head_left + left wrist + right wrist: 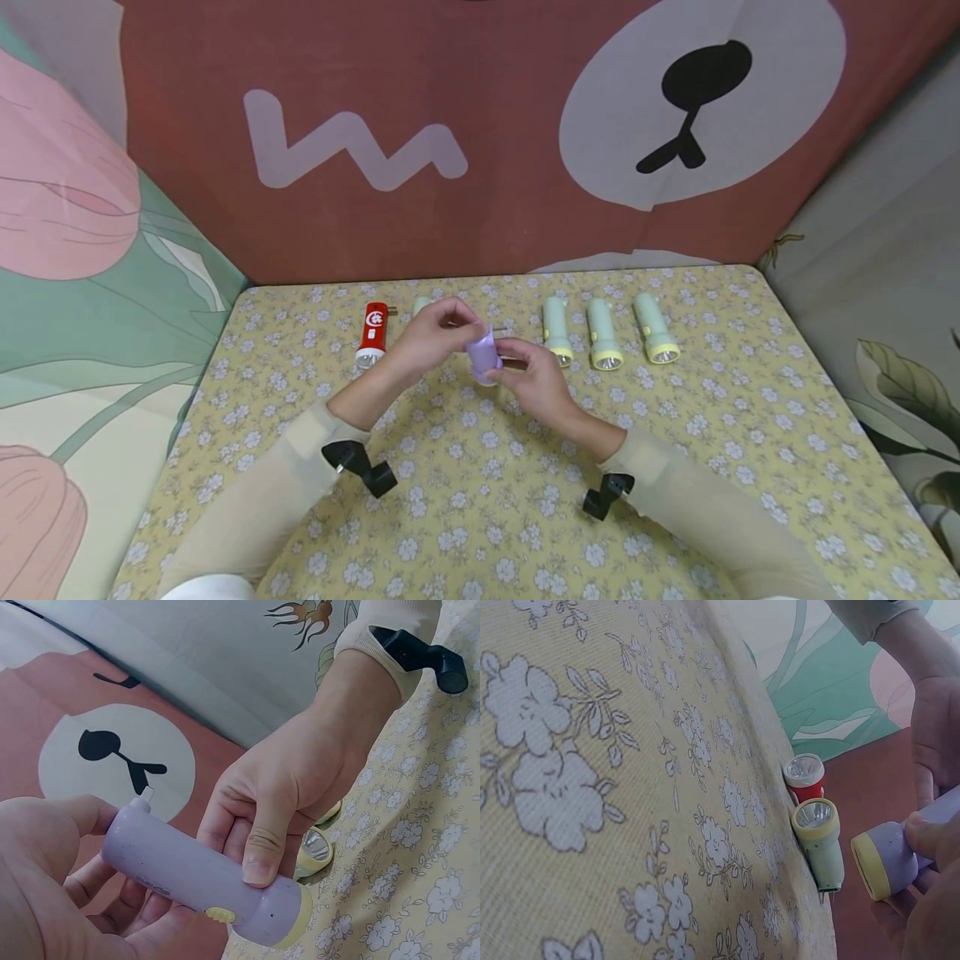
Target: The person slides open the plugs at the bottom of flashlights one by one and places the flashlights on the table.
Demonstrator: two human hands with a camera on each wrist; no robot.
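Note:
Both hands hold a purple flashlight (483,354) with a yellow rim above the table. The left hand (441,335) grips its tail end, where a small metal plug (147,795) sticks out. Near the head end, the right hand (536,383) pinches the body between thumb and fingers. In the left wrist view the flashlight (180,862) shows a yellow switch (220,915) on its side, close to the right thumb. The yellow-rimmed head (877,862) faces the table side in the right wrist view.
A red flashlight (373,333) lies at the back left, beside a pale green one (825,859) partly hidden by the left hand in the head view. Three pale green flashlights (556,321) (602,325) (652,321) lie behind and right of the hands on the flowered tablecloth (487,500).

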